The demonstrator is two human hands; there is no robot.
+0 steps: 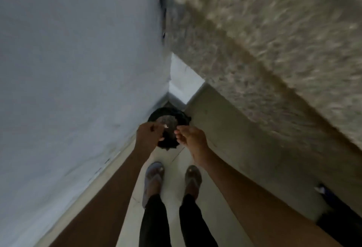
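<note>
Looking down from the headset, I have a white wall (68, 60) filling the 9 o'clock side and a shaggy beige bed cover (274, 41) across 2 o'clock, with a strip of pale floor (174, 178) between them. The person's slippers (153, 176) stand on it at 6 o'clock. At 12 o'clock from the feet, tucked into the corner, sits a small round waste bin (181, 118). It is black, with what looks like a crumpled dark liner and greyish litter inside, all blurred. I judge the step to be reaching for the bin's rim, either to drop something in or to gather the liner. The next move needs both hands to settle on opposite edges. The left hand (147, 136) is curled narrow at the rim's 9 o'clock, and I cannot tell whether it pinches anything. The right hand (193, 139), at 3 o'clock, is loosely curled with nothing visible in it. A tiny pale scrap (166, 126) shows between them.
</note>
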